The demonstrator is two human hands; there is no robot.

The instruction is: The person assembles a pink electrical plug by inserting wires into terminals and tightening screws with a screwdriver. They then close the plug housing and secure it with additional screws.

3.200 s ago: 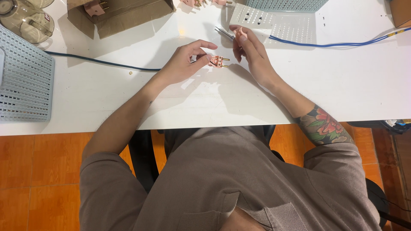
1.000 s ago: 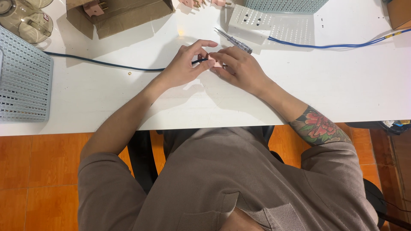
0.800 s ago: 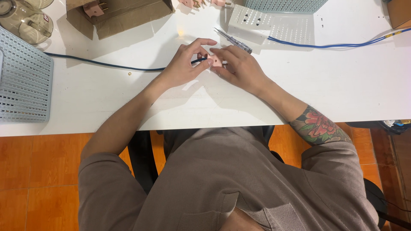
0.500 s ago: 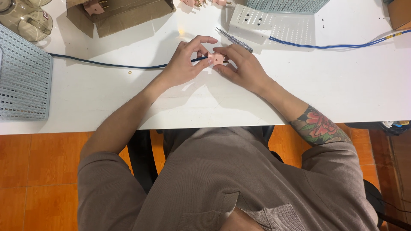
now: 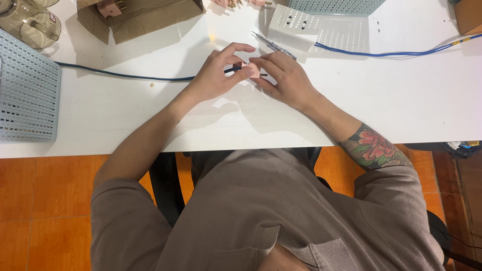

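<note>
My left hand (image 5: 217, 75) and my right hand (image 5: 283, 80) meet over the white table (image 5: 125, 115), both pinching a small pink plug part (image 5: 253, 71). A dark blue cable (image 5: 125, 76) runs in from the left and ends at the part between my left fingers. Most of the pink part is hidden by my fingertips. A thin metal tool (image 5: 273, 45) lies just beyond my right hand.
A white socket plate (image 5: 296, 21) with a blue cable (image 5: 396, 51) lies at the back. A grey perforated basket (image 5: 25, 95) stands at the left, another (image 5: 331, 5) at the back. A cardboard box (image 5: 135, 17) and a clear jar (image 5: 30, 22) sit far left.
Earlier my right hand held the thin tool up, away from the part. It has since come down onto the pink part, and both hands now work on it closely together.
</note>
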